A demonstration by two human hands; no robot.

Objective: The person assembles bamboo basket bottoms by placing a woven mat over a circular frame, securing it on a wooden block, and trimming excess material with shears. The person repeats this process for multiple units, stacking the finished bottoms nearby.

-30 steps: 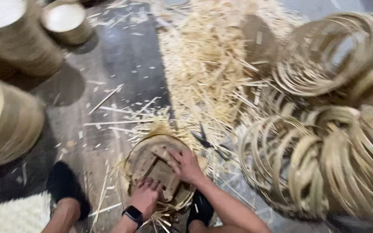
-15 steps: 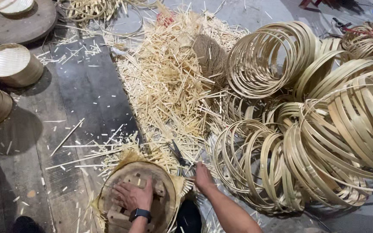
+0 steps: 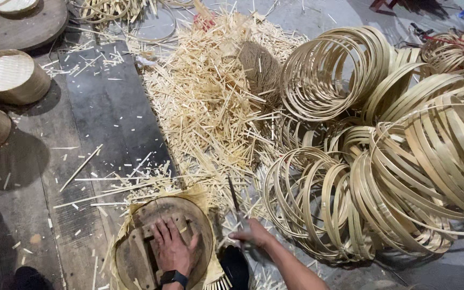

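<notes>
My left hand lies flat, fingers spread, on a wooden block atop a round wooden disc. The disc rests on a woven bamboo piece whose frayed edge sticks out around it. A dark watch is on that wrist. My right hand reaches out to the right of the disc and is closed around the handle of a thin dark-bladed tool, whose blade points away from me over the bamboo scraps.
A big heap of bamboo splinters covers the floor ahead. Piles of bamboo hoops fill the right side. Round woven baskets and a wooden board stand at the left. A dark shoe is between my arms.
My right hand left the disc, moved right and closed on the dark tool. The left hand stayed on the wooden block. The view tilted further up and to the right.
</notes>
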